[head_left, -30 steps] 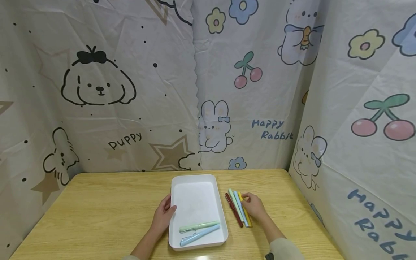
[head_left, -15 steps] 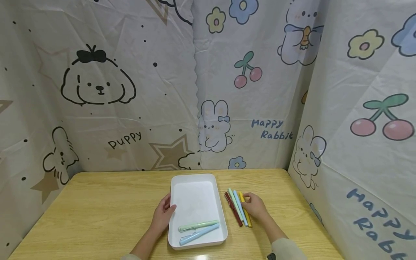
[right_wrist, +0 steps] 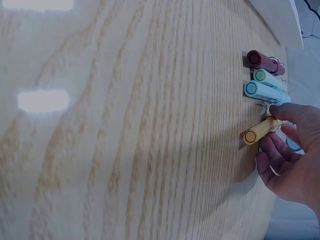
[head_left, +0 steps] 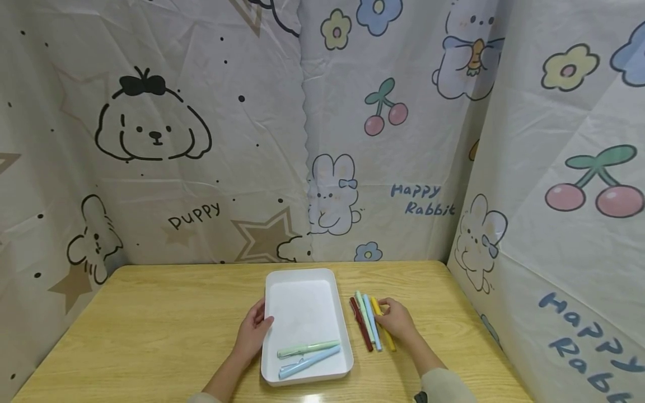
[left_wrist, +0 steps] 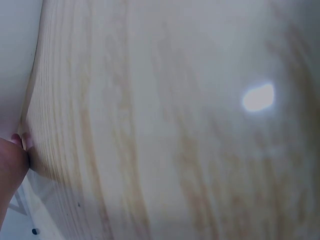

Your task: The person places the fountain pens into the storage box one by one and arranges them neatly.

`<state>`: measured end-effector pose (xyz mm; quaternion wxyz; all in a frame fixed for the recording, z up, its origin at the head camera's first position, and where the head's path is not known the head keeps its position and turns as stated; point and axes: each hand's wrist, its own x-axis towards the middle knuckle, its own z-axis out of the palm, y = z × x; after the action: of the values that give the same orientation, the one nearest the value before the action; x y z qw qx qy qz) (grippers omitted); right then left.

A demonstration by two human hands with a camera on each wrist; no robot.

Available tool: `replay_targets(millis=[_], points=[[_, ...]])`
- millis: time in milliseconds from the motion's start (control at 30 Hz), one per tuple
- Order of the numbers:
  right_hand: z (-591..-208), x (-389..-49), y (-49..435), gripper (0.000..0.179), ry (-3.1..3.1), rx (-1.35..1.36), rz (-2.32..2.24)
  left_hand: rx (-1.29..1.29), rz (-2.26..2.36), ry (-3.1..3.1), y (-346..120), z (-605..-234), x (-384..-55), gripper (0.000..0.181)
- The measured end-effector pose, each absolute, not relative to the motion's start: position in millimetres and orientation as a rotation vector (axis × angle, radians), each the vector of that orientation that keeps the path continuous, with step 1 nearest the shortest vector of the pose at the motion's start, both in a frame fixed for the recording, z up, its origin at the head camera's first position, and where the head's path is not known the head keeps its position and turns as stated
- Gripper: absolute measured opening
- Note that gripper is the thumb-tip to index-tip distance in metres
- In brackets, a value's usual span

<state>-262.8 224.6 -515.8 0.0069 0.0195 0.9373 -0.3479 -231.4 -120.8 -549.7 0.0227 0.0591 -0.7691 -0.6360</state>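
My left hand (head_left: 253,333) holds the left side of a white rectangular tray (head_left: 297,296), thumb over the rim and fingers along the outside. Inside the tray's near end lie a light green pen (head_left: 307,349) and a light blue pen (head_left: 309,362). To the right of the tray, my right hand (head_left: 396,319) pinches a yellow pen (head_left: 387,337) between thumb and fingers. The right wrist view shows this yellow pen (right_wrist: 260,131) angled apart from its neighbours. Beside it, side by side, are a light blue pen (head_left: 373,324), a light green pen (head_left: 364,316) and a dark red pen (head_left: 361,324).
The wooden table (head_left: 176,324) carries the tray and pens. Its far edge meets a printed cloth backdrop (head_left: 262,184); another cloth panel (head_left: 554,252) hangs along the right side. In the left wrist view, the tray's outer wall (left_wrist: 17,60) stands at the left.
The yellow pen's near end has swung slightly right, opening a gap from the blue pen. The near ends of the other three loose pens have shifted slightly left. My left hand stays on the tray.
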Motion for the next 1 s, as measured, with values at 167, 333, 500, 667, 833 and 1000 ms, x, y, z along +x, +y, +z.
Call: replay_targets(millis=[167,333,500,667,833,1000], points=[[-518,-264,225,0.041,2.961,0.087,-1.043,0.167,-1.968,-2.377,-120,-549,-231,0.055],[-520,-265,225,0.036,2.97,0.122,-1.034,0.172,-1.969,-2.378,-120,-548,-230,0.055],[-521,-265,226,0.032,2.995,0.085,-0.999,0.178,-1.967,-2.383,-121,-548,-230,0.055],[-517,-263,227,0.028,2.985,0.058,-0.997,0.183,-1.958,-2.39,-121,-547,-230,0.055],[-513,-260,229,0.027,2.974,0.069,-0.967,0.179,-1.95,-2.391,-121,-547,-230,0.055],[-509,-259,231,0.025,2.993,0.056,-0.903,0.182,-1.947,-2.396,-121,-548,-230,0.055]])
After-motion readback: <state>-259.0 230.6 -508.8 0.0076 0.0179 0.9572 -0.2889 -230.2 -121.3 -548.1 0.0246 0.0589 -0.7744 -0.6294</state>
